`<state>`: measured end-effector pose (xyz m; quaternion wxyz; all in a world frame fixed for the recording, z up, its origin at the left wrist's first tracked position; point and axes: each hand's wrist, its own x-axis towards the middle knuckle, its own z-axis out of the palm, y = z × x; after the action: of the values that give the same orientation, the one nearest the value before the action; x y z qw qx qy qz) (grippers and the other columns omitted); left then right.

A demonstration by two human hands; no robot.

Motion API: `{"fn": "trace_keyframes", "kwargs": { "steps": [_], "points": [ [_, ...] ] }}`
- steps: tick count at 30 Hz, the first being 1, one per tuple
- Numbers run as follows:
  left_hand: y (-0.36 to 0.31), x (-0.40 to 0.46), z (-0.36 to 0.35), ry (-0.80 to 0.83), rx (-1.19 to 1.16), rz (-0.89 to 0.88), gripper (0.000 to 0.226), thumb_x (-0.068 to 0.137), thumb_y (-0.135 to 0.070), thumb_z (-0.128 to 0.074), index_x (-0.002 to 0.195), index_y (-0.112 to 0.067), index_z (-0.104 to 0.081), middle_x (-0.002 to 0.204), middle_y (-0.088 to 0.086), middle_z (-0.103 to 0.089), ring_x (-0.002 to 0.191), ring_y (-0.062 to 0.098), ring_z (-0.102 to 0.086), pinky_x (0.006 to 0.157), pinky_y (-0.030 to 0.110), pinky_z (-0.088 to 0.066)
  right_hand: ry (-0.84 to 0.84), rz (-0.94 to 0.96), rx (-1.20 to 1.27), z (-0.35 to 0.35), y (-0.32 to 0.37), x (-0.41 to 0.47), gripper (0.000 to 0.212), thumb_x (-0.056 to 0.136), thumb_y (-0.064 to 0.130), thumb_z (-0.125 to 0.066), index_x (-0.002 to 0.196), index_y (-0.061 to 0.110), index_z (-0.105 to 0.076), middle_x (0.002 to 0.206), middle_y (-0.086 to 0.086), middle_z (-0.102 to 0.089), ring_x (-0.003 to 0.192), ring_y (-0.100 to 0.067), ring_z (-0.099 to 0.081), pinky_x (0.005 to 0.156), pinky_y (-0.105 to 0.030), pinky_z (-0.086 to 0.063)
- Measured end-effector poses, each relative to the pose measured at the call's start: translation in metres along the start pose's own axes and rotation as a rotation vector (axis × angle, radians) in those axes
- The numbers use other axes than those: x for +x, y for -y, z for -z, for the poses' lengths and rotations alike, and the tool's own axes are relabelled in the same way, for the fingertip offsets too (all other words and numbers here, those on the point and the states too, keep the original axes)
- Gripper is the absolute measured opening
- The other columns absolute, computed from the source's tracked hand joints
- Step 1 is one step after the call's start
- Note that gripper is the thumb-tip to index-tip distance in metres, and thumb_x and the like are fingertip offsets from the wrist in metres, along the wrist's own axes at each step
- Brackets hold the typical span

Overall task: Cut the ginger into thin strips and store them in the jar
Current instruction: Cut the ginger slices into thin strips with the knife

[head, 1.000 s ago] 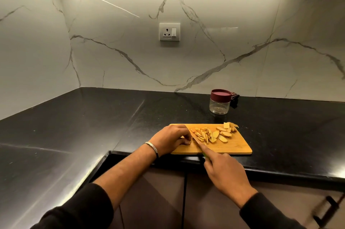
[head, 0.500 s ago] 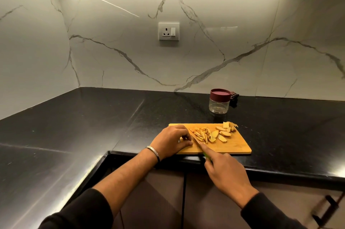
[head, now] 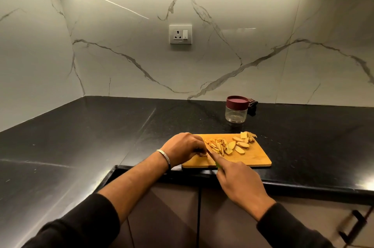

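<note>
Lidded jar (head: 236,111) stands behind the cutting board (head: 257,156). My left hand (head: 183,148) pins a ginger piece; my right hand (head: 240,183) grips the knife (head: 210,153). Pale strips (head: 217,145) and slices (head: 239,145) lie mid-board.

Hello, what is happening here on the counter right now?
A person is cutting ginger on a rectangular wooden cutting board at the edge of the black stone counter. The right hand grips a green-handled knife, and the left hand pins a small piece by the blade. Thin ginger strips lie mid-board, with uncut ginger slices beside them. The clear jar with a maroon lid stands behind, closed and seemingly empty.
</note>
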<state>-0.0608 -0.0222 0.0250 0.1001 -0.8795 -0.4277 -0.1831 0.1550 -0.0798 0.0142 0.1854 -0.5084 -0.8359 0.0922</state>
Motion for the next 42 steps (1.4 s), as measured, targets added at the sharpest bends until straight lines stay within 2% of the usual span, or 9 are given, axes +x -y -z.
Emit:
{"fn": "trace_keyframes", "kwargs": {
  "steps": [9,16,20,25,30,35,42],
  "points": [
    [-0.006,0.007,0.01,0.07,0.011,-0.001,0.016,0.093,-0.018,-0.067,0.105,-0.02,-0.076,0.105,-0.001,-0.074,0.093,0.013,-0.07,0.087,0.027,-0.057,0.038,0.004,-0.054,-0.002,0.008,0.011,0.058,0.106,0.039,-0.038,0.159,0.04,-0.014,0.083,0.008,-0.05,0.075,-0.007,-0.05,0.061,-0.023,-0.036],
    [-0.007,0.004,0.008,0.044,0.01,0.024,0.017,0.093,-0.02,-0.067,0.107,-0.02,-0.076,0.106,-0.002,-0.074,0.095,0.013,-0.07,0.091,0.026,-0.055,0.073,0.009,-0.082,-0.006,0.009,0.011,0.058,0.107,0.035,-0.037,0.159,0.036,-0.013,0.097,0.002,-0.058,0.087,-0.013,-0.056,0.077,-0.03,-0.05],
    [-0.005,0.0,0.003,0.009,-0.031,0.059,0.015,0.092,-0.02,-0.068,0.103,-0.021,-0.077,0.102,-0.003,-0.075,0.089,0.011,-0.07,0.088,0.026,-0.057,0.055,0.007,-0.094,-0.006,0.01,-0.006,0.058,0.108,0.034,-0.034,0.159,0.037,-0.008,0.091,0.004,-0.052,0.081,-0.012,-0.05,0.072,-0.028,-0.042],
    [-0.005,-0.004,0.002,-0.015,-0.066,0.085,0.011,0.091,-0.018,-0.069,0.099,-0.019,-0.077,0.098,-0.001,-0.073,0.084,0.011,-0.069,0.083,0.028,-0.058,0.05,0.013,-0.237,-0.001,0.006,-0.027,0.06,0.108,0.031,-0.033,0.159,0.039,-0.003,0.093,0.002,-0.052,0.082,-0.015,-0.052,0.073,-0.032,-0.045],
    [-0.008,-0.005,0.0,-0.008,-0.103,0.132,0.014,0.092,-0.017,-0.068,0.105,-0.02,-0.071,0.103,-0.002,-0.071,0.089,0.01,-0.067,0.085,0.028,-0.057,0.051,-0.001,-0.359,0.003,0.002,-0.03,0.063,0.109,0.027,-0.034,0.159,0.04,0.002,0.087,0.002,-0.045,0.076,-0.015,-0.045,0.067,-0.031,-0.037],
    [-0.009,-0.001,0.001,0.068,-0.07,0.131,0.022,0.094,-0.018,-0.065,0.115,-0.023,-0.073,0.114,-0.003,-0.067,0.098,0.01,-0.064,0.091,0.019,-0.051,0.046,0.002,-0.338,-0.002,0.0,-0.029,0.062,0.109,0.031,-0.035,0.158,0.042,0.001,0.087,0.003,-0.046,0.077,-0.014,-0.047,0.069,-0.031,-0.04],
    [-0.005,0.011,0.003,0.201,-0.083,0.163,0.032,0.093,-0.011,-0.065,0.123,-0.021,-0.069,0.12,-0.002,-0.06,0.103,0.011,-0.059,0.093,0.024,-0.051,0.052,-0.004,-0.303,-0.001,0.001,-0.028,0.06,0.109,0.034,-0.033,0.158,0.043,0.0,0.088,0.003,-0.046,0.078,-0.013,-0.047,0.072,-0.031,-0.044]
  ]
}}
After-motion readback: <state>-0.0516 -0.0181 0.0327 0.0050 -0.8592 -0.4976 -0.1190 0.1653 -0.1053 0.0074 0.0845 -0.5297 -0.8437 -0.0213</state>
